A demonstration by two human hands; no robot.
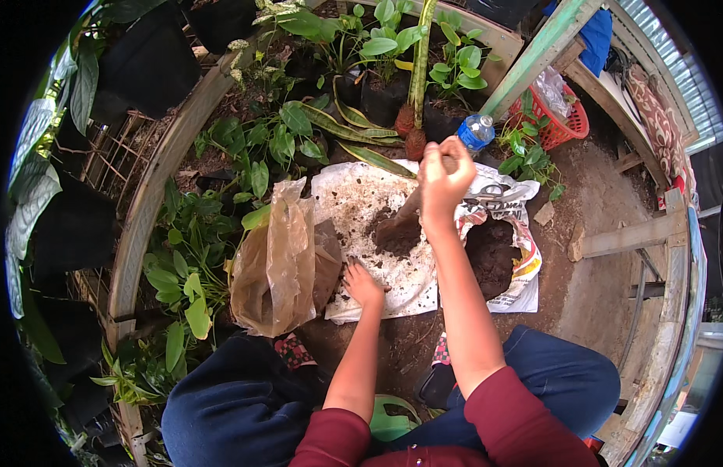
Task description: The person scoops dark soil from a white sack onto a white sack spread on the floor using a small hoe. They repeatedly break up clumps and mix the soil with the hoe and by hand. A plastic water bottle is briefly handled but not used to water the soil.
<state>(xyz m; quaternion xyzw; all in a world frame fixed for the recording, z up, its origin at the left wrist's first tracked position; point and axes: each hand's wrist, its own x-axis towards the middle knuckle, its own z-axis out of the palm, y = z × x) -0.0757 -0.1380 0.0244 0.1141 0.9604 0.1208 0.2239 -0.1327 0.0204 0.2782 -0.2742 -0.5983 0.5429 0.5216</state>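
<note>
My right hand (447,175) is closed in a fist round the handle of a hand trowel (404,214). The trowel's brown, dirt-covered blade slants down to a small heap of dark soil (399,243) on a flattened white sack (354,191). My left hand (363,285) rests on the sack's near part, palm down with fingers spread. Beside it stands a cloudy, creased plastic bag (280,261), its inside mostly hidden. On the right, an opened white sack (526,297) holds dark soil (492,253). A pair of scissors (490,192) lies at its far edge.
Snake plant leaves (377,159) lie along the sack's far edge. A water bottle (476,132) stands beyond my right hand, near a red plastic basket (560,117). Leafy plants (182,272) crowd the left. A wooden frame (634,237) borders the right.
</note>
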